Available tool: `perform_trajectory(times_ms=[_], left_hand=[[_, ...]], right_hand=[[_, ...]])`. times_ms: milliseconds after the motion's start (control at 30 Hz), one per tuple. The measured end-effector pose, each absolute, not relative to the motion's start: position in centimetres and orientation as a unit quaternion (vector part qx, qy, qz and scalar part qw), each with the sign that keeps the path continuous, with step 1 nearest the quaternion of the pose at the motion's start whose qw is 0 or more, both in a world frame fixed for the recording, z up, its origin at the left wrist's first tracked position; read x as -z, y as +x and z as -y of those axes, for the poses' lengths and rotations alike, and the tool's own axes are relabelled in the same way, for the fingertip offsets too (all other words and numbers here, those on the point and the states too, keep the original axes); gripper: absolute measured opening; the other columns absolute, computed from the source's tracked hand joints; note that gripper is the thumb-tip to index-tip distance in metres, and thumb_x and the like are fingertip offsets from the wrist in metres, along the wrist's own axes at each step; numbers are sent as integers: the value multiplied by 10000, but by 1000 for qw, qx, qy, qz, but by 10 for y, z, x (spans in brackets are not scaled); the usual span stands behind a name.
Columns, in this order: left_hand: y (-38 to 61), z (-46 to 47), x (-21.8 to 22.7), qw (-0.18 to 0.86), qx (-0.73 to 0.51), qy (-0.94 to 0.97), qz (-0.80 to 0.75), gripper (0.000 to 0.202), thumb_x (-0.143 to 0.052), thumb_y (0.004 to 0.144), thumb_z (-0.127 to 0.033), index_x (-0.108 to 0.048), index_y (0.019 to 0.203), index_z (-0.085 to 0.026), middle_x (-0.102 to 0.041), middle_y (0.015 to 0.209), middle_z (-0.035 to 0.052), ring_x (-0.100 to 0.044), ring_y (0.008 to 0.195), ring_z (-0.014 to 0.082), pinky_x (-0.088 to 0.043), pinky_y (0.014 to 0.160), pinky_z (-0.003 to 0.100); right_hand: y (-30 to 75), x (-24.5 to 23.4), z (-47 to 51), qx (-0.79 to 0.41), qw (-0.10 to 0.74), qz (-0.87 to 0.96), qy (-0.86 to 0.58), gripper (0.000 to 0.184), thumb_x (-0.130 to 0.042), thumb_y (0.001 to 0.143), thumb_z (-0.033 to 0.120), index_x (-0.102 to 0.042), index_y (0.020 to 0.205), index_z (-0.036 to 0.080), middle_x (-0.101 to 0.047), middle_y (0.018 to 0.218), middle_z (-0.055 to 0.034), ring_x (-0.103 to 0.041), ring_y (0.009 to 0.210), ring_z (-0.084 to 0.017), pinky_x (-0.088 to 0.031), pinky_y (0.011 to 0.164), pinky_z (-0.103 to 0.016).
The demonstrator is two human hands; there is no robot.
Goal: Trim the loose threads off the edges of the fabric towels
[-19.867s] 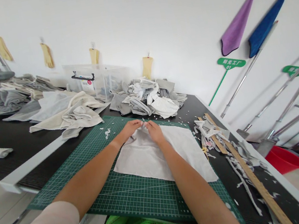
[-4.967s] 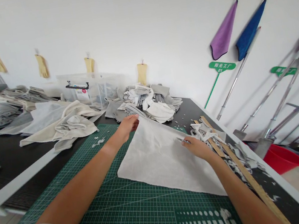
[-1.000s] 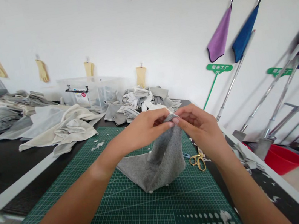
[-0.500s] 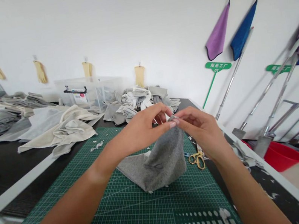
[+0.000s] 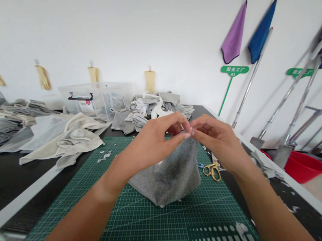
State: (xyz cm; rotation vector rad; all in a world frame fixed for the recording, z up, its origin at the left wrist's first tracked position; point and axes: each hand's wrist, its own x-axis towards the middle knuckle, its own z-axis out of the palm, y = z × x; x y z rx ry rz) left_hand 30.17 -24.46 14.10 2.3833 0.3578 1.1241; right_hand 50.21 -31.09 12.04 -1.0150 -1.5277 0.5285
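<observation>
A grey felt-like cloth point(image 5: 166, 179) hangs in a fold from my hands, and its lower part rests on the green cutting mat point(image 5: 125, 221). My left hand point(image 5: 157, 135) pinches the top of the cloth between thumb and fingers. Facing it, my right hand point(image 5: 216, 140) also grips that top edge, and the fingertips of both hands meet there. My fingers hide the top edge itself. Gold-handled scissors point(image 5: 212, 172) lie just right of the cloth, at the mat's far right edge.
Heaped grey and white cloth point(image 5: 150, 112) lies beyond the mat, with cream cloth point(image 5: 65, 140) to its left. A see-through plastic box point(image 5: 92, 101) stands behind them. White scraps lie on the black table point(image 5: 296, 209) at right. A red basin point(image 5: 306, 166) sits on the floor.
The white sheet once flat on the mat is gone, and the grey cloth now hangs from my hands. Over the last second, my left fingers have shifted slightly on its top edge.
</observation>
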Motion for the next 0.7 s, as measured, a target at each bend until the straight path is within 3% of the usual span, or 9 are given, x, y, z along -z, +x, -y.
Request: perform_trajectory(times_ms=[200,400,700], left_hand=[[305,239,-139,204,-450,856,-152,149,-596,987,-357,-680,995,-235,-726,942,27,-667,865,177,-549,806,315],[308,230,-142,138,-553,803,-177,79,-579,999,-268,-644,994,-223,-719,961,22,-656,873,156,-556,828,309],[320,222,-159,108,-664,727,-138,130,-532,1053,-345,-608,1068,-240,-698,1015,33,-679,935,167,-575,812,311]], right_hand=[[505,-116,308,-226,570,659,-435,212,-765,909,422,-730,1029,251,-697,943,-35,-624,861,-177,-507,770,-324],[511,-99,300,-238,495,683,-481,210,-731,924,420,-711,974,218,-665,873,-12,-584,790,-158,-478,719,-299],[482,-36,278,-293,380,723,-497,226,-643,946,390,-731,1023,196,-731,1009,-26,-651,940,-229,-498,806,-312]])
